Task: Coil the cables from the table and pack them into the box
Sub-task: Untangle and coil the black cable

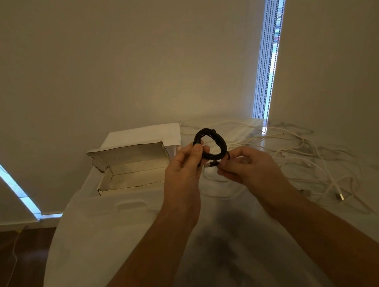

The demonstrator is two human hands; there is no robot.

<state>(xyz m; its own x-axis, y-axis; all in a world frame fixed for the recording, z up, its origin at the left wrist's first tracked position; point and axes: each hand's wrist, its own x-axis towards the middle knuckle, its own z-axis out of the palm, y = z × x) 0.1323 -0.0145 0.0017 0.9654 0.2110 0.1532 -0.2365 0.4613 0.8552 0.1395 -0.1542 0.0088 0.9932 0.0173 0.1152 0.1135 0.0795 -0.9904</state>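
Observation:
A black cable (219, 141) is wound into a small coil and held up above the table. My left hand (183, 168) pinches the coil's left side between thumb and fingers. My right hand (248, 166) pinches the cable's loose plug end just below the coil. An open white cardboard box (132, 169) stands to the left of my hands, its lid flap raised; the part of its inside that shows holds no cable. A loose tangle of white cables (297, 156) lies spread on the table to the right, behind and beside my right hand.
The white marble-look table (123, 237) has a rounded left edge with dark floor below. A white box lid or sheet (143, 135) lies behind the box. A wall and a window strip with bead chains (268, 59) stand close behind.

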